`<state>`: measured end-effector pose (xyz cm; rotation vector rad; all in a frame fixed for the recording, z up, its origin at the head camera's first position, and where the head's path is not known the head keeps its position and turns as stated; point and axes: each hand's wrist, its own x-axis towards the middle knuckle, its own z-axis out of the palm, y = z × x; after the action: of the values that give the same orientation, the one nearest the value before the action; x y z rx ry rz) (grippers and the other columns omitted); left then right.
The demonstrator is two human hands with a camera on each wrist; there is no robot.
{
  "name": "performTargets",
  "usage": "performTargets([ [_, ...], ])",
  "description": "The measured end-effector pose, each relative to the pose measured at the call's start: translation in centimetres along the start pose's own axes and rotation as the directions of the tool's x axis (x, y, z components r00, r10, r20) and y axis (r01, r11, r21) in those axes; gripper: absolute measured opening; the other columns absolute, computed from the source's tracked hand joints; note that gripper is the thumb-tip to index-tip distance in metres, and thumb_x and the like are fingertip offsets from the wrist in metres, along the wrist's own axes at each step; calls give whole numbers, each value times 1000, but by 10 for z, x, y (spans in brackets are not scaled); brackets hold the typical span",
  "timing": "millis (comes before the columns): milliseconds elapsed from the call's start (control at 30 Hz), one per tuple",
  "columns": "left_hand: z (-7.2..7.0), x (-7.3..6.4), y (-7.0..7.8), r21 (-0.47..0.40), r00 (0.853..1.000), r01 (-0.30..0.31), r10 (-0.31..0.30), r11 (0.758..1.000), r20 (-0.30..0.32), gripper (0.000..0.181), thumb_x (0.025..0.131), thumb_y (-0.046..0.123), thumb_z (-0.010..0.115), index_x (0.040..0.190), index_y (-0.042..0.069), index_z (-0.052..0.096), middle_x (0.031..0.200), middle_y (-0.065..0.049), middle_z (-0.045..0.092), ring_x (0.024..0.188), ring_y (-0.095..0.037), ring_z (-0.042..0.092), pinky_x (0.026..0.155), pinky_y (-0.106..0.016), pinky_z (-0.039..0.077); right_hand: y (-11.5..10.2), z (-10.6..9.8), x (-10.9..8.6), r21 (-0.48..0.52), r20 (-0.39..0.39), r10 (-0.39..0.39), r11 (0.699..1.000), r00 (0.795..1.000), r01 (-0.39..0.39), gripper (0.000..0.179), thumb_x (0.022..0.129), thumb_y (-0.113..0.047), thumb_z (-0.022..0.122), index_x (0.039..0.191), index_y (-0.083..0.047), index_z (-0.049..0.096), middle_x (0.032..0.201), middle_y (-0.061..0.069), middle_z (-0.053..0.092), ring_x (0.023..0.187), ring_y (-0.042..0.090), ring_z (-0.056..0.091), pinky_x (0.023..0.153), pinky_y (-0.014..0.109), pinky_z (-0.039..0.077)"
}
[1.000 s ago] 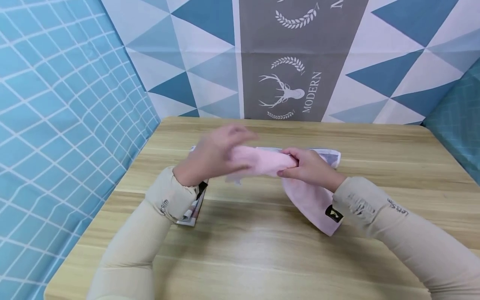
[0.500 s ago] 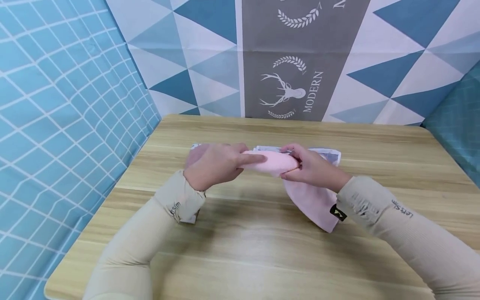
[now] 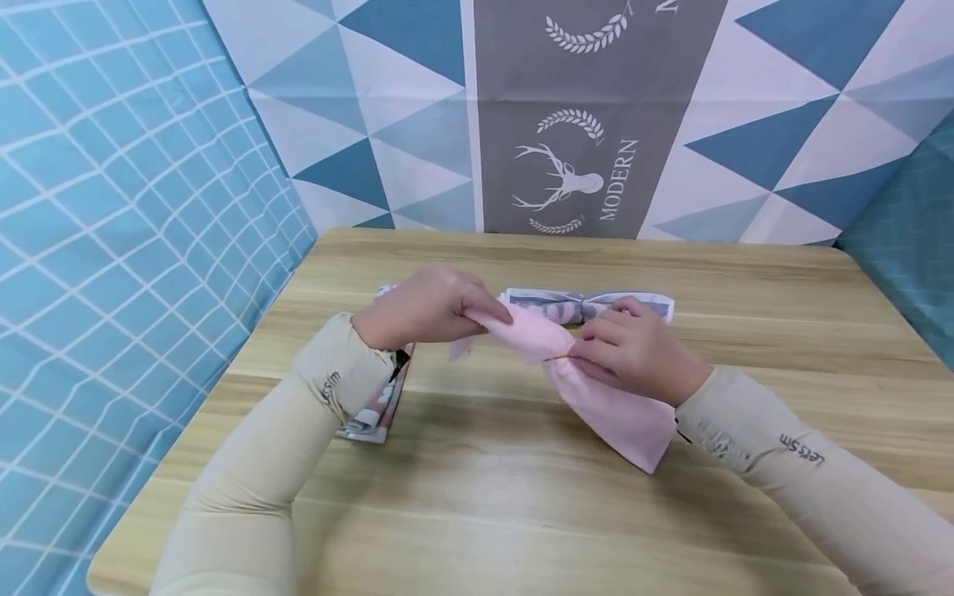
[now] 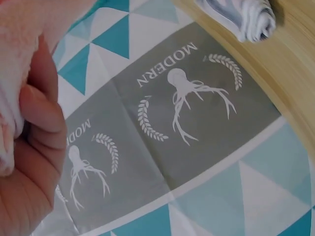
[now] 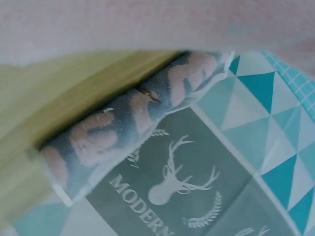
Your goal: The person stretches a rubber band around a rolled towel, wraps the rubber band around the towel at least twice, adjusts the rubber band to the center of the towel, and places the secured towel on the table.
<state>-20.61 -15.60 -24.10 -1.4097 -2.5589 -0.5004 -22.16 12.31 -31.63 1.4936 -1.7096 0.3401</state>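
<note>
A pink towel [image 3: 611,422] is bunched at its middle by a thin yellowish band [image 3: 557,358], its right end fanning down towards the table. My left hand [image 3: 436,308] grips the towel's left part between thumb and fingers. At the bunched middle, the curled fingers of my right hand [image 3: 637,348] hold the towel close to the band; whether they also pinch the band I cannot tell. In the left wrist view the left hand [image 4: 37,132] curls round pink cloth at the left edge. Blurred pink towel [image 5: 147,24] fills the top of the right wrist view, where the right fingers are hidden.
Behind the hands lies a rolled grey-and-pink towel [image 3: 551,306], drawn in at its middle. A folded, patterned cloth [image 3: 380,414] lies partly under the left forearm. The wooden table [image 3: 477,513] ends at a patterned backdrop [image 3: 417,124].
My right hand has shifted its hold from around the towel's bunched middle to slightly right and lower, uncovering part of the band. The left hand has moved slightly left, keeping hold of the towel.
</note>
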Motion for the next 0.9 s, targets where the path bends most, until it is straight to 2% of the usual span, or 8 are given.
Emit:
performTargets([
  [100, -2, 3, 2, -45, 998, 57, -55, 997, 43, 17, 80, 3, 77, 96, 8, 78, 91, -4, 74, 82, -15, 69, 78, -29, 55, -3, -1, 4, -78, 27, -48, 996, 998, 50, 38, 103, -23, 44, 77, -9, 69, 70, 1, 62, 60, 18, 53, 62, 39, 43],
  [267, -1, 8, 5, -179, 997, 72, -64, 981, 53, 19, 82, -4, 70, 99, 3, 76, 94, -8, 74, 83, -15, 67, 77, -26, 55, -5, 7, 8, -94, 6, -46, 995, 999, 47, 38, 102, -19, 42, 72, -10, 64, 58, -1, 55, 50, 16, 46, 61, 38, 38],
  [367, 3, 9, 5, -293, 997, 73, -74, 953, 6, 24, 81, -10, 63, 100, -2, 74, 95, -12, 73, 80, -15, 65, 73, -24, 55, -7, 14, 8, -111, -30, -18, 994, 999, 15, 37, 101, -20, 44, 72, -11, 65, 55, -2, 54, 46, 13, 46, 59, 38, 37],
  [433, 7, 11, 6, -351, 997, 46, -67, 935, -48, 25, 80, -13, 59, 99, -5, 73, 94, -14, 73, 76, -16, 64, 70, -25, 55, -9, 18, 9, -142, -63, 3, 990, 998, -12, 37, 101, -19, 45, 71, -11, 66, 52, -2, 53, 44, 13, 43, 57, 38, 38],
  [567, 12, 15, 8, -422, 986, -10, -62, 907, -156, 21, 81, -14, 57, 95, -10, 72, 91, -19, 73, 75, -19, 67, 70, -27, 56, -13, 25, 10, -178, -119, 41, 982, 992, -62, 36, 100, -19, 47, 73, -10, 69, 49, 0, 52, 41, 13, 41, 55, 39, 38],
  [700, 14, 19, 11, -471, 973, -1, -108, 882, -204, 20, 81, -13, 56, 95, -12, 71, 90, -21, 72, 75, -20, 66, 70, -26, 55, -15, 26, 11, -159, -155, 60, 984, 986, -85, 34, 98, -16, 47, 74, -8, 69, 50, 1, 55, 41, 14, 45, 56, 39, 38],
  [800, 15, 20, 10, -453, 966, -15, -104, 892, -238, 23, 79, -13, 54, 95, -12, 70, 90, -21, 72, 74, -20, 64, 68, -24, 53, -13, 25, 11, -114, -169, 56, 991, 984, -76, 31, 95, -14, 47, 72, -7, 66, 49, 1, 53, 41, 12, 47, 57, 39, 39],
  [900, 14, 19, 7, -394, 957, -59, -60, 917, -282, 25, 78, -15, 51, 94, -12, 70, 90, -21, 72, 72, -20, 61, 64, -22, 50, -11, 23, 11, -24, -161, 35, 999, 986, -40, 29, 93, -12, 46, 70, -7, 63, 49, -1, 49, 43, 10, 45, 59, 38, 38],
])
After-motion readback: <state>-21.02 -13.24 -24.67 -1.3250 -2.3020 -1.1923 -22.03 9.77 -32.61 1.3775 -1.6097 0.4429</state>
